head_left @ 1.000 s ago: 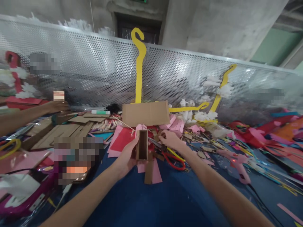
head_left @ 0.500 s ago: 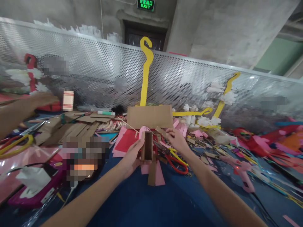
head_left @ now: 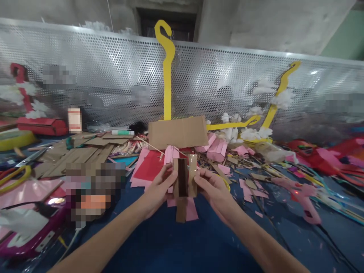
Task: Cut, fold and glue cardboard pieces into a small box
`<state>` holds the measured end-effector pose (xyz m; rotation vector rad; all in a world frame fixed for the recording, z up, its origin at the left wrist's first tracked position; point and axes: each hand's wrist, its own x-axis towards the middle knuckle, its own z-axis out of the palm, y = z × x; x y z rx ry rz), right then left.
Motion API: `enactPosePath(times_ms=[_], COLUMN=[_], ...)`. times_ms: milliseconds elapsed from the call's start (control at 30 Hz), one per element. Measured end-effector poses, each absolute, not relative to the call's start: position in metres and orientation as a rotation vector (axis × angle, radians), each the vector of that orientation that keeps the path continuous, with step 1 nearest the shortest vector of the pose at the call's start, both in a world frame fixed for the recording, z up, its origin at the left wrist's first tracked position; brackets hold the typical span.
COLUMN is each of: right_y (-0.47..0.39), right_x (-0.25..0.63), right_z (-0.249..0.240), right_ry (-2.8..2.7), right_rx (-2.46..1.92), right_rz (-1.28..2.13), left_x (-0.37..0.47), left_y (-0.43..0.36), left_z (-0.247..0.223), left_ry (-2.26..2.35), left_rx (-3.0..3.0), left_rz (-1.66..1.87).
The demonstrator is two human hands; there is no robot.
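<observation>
My left hand (head_left: 163, 184) grips a small narrow cardboard box (head_left: 176, 185) by its left side, its long open face turned up toward me. In my right hand (head_left: 212, 185), thumb and fingers pinch a cardboard strip (head_left: 192, 175) with a shiny upper part, held upright close to the box's right edge. Whether strip and box touch I cannot tell. Below the box, a brown cardboard piece (head_left: 181, 213) and pink paper (head_left: 192, 212) lie on the blue table. Red paper (head_left: 149, 168) rests left of my left hand.
A larger cardboard piece (head_left: 179, 132) stands behind, before a tall yellow hook shape (head_left: 168, 79). A pink glue gun (head_left: 301, 195) with a lit red spot lies at right. Cardboard strips (head_left: 78, 159) and a purple box with tissue (head_left: 36, 235) are at left. A perforated metal screen (head_left: 113, 76) spans the back.
My right hand has brought the strip left and down, beside the box, and turned it upright. Another person's arm at far left has gone out of view. The camera has tilted down slightly.
</observation>
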<state>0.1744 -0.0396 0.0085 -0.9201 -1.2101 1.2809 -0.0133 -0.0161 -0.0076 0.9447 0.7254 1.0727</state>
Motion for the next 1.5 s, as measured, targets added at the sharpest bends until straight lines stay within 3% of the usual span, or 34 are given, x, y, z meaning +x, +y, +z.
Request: enactPosePath(times_ms=[967,1500], right_y=[-0.052,-0.05], right_x=[0.167,0.167], right_z=[-0.001,0.0], right_ry=[-1.483,-1.442], right_rx=[-1.131,-1.035], right_rz=[1.035,1.076], left_x=[-0.018,-0.019], left_y=[-0.023,-0.021], left_z=[-0.003,-0.002], left_ry=[0.638,0.76], left_rx=[1.337,1.428], left_rz=[0.958,0.939])
